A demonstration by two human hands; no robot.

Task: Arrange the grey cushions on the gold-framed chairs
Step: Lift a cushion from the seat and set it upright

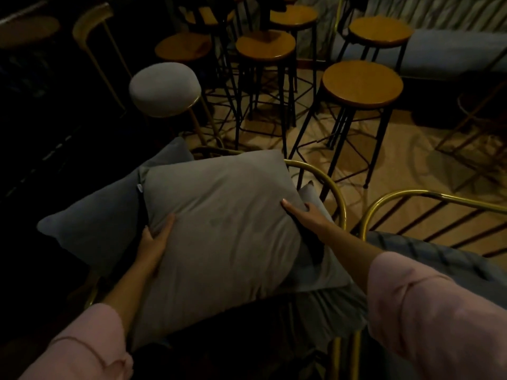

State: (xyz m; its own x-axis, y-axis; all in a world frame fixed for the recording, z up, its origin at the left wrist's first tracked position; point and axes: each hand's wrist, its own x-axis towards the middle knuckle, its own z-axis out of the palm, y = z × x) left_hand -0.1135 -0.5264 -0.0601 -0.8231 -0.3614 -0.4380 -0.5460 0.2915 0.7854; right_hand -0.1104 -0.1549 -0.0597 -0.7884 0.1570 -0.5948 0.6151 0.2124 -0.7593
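Dim room, tan floor (397, 160) crowded with round wooden bar stools (362, 83) on thin black legs, plus one grey padded stool (166, 89) with a gold rim at upper left. Near chair (333, 187) has a curved gold tube back, partly hidden by cushions; a second gold-framed chair (428, 198) with dark slats and a grey quilted seat sits just beside it on the right. Large grey cushion (219, 234) lies tilted across the near chair, overlapping a darker grey cushion (98, 223) on its left and a third grey cushion (318, 259) tucked under its right edge. Pink sleeves (428, 314) on both forearms. Left hand (155, 239) grips the large cushion's left edge, fingers wrapped onto the top face, thumb side hidden. Right hand (303, 211) lies on the cushion's right edge, fingers flat and close together on the fabric, thumb dropped over the side; cannot tell if it really clamps it.
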